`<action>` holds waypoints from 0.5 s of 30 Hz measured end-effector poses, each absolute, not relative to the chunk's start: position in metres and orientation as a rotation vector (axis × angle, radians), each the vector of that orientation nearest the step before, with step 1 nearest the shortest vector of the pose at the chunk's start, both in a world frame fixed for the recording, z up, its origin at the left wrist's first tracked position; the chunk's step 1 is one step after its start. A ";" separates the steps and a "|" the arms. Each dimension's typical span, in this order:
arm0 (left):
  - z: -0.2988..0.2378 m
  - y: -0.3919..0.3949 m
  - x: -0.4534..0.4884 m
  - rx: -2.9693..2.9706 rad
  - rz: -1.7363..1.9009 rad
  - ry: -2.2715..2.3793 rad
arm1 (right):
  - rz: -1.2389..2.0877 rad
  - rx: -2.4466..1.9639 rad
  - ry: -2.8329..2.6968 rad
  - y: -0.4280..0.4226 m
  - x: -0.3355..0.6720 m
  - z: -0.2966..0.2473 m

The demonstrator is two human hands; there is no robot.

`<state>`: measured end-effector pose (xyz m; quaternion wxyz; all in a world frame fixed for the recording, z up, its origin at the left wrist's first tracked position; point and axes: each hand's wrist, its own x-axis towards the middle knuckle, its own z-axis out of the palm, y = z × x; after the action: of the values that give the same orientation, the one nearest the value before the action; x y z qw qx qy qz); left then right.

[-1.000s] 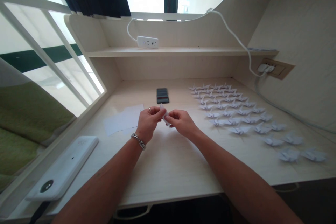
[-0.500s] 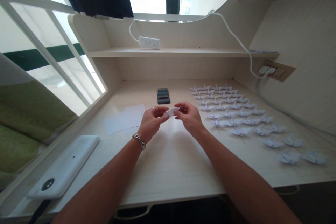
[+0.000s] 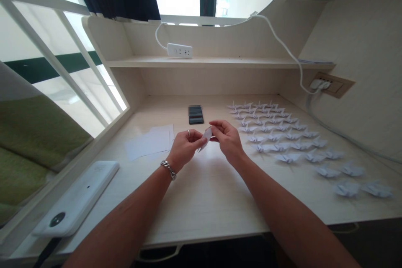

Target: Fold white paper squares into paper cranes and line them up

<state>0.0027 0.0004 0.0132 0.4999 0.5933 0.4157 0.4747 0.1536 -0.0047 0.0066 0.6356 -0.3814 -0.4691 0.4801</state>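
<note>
A small piece of folded white paper [image 3: 205,139] is held up between my two hands over the middle of the desk, its narrow split end pointing down. My left hand [image 3: 187,144], with a ring and a chain bracelet, pinches the paper's left side between thumb and fingers. On the other side, my right hand [image 3: 226,137] grips its upper right edge with thumb and index finger. To the right, several folded white paper cranes [image 3: 273,127] stand in rows. Loose white paper sheets [image 3: 150,142] lie left of my left hand.
A dark phone [image 3: 196,114] lies on the desk behind my hands. At the left edge sits a long white device [image 3: 78,197] with a black cable. A white power strip [image 3: 179,50] rests on the shelf [image 3: 216,63]. Cables run from the wall socket [image 3: 333,85] at right.
The folded paper has been turned from a slanted, nearly level strip to a steeper position, with its pointed end now downward. Both hands keep hold of it, the left fingers curled in more.
</note>
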 end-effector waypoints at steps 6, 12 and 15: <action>0.011 -0.001 0.004 1.416 1.153 0.982 | 1.134 -0.914 -1.122 -0.004 0.153 0.004; 0.010 -0.001 0.007 1.369 1.155 0.965 | 1.152 -0.890 -1.054 -0.002 0.153 0.003; 0.009 0.000 0.007 1.244 1.235 0.992 | 1.201 -0.939 -1.102 -0.004 0.151 0.003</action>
<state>0.0065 0.0000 0.0093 0.5342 0.5220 0.4165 0.5184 0.1507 -0.0043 0.0034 0.5895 -0.4032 -0.4733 0.5157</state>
